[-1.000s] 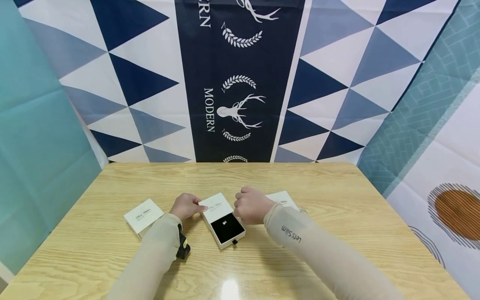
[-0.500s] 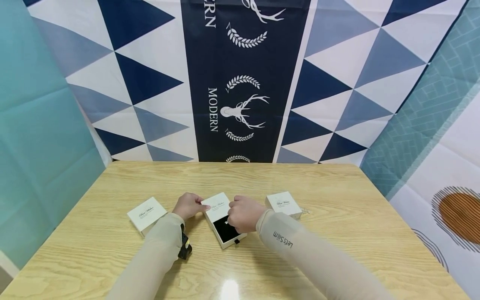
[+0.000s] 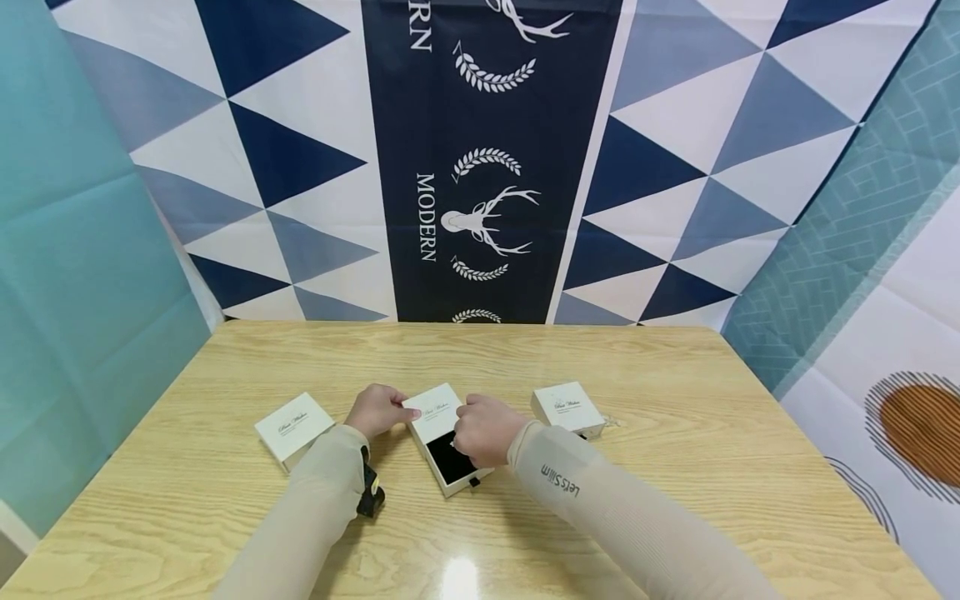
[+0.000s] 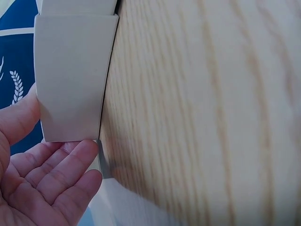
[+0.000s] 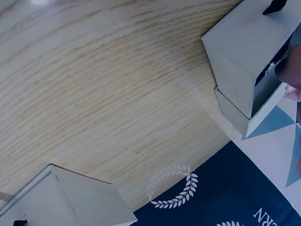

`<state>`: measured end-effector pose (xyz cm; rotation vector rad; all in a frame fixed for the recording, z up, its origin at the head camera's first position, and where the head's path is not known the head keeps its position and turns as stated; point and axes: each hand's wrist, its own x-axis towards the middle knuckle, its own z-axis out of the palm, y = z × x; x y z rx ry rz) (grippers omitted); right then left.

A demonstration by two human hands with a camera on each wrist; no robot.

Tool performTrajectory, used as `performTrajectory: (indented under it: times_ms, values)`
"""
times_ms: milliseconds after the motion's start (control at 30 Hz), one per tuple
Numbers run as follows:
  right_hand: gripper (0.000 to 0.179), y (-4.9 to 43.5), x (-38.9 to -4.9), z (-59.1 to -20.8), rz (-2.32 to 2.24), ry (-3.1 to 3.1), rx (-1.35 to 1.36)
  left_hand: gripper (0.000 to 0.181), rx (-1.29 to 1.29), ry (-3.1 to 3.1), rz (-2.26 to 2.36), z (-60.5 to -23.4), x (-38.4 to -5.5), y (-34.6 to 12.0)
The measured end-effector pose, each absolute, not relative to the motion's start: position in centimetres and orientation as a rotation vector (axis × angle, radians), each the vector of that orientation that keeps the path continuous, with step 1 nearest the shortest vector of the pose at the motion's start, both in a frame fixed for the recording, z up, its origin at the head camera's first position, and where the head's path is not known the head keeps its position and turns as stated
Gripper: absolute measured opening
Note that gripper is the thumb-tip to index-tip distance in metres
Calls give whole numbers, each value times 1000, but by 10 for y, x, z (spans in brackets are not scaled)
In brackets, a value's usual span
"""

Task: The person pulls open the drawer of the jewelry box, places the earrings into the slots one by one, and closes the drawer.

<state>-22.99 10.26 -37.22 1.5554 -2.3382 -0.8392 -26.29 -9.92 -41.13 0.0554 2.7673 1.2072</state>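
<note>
In the head view my left hand [image 3: 375, 410] grips the rear left of the middle white box, thumb on its printed sleeve [image 3: 432, 415]. The left wrist view shows the thumb and fingers around the sleeve's end [image 4: 70, 80]. The drawer is pulled partway out, showing its black pad [image 3: 448, 463] and small black pull tab [image 3: 474, 482]. My right hand [image 3: 486, 431] reaches over the drawer with curled fingers. A small sparkling silver jewellery piece [image 5: 269, 68] lies right at its fingertips. I cannot tell whether they pinch it.
A second white box [image 3: 294, 429] stands on the wooden table [image 3: 480, 358] at the left. To the right is a third one [image 3: 567, 408], with a small silvery chain-like piece [image 3: 611, 422] beside it. A patterned cloth [image 3: 472, 167] hangs behind the table.
My right hand has moved left and slightly down from beside the middle box to over its drawer, reaching the jewellery piece. My left hand keeps its grip. The head view has shifted slightly.
</note>
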Motion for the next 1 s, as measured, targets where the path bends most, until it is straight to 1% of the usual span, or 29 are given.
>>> performTrajectory:
  times_ms: [400, 600, 1000]
  values:
    - [12, 99, -227, -370, -934, -2375, 1554, 31, 34, 2762, 1215, -412, -264, -98]
    - [12, 100, -228, -375, -884, -2356, 1554, 28, 44, 2761, 1238, -412, -263, -99]
    - [18, 99, -229, -379, -840, -2375, 1537, 27, 63, 2771, 1262, -413, -263, -99]
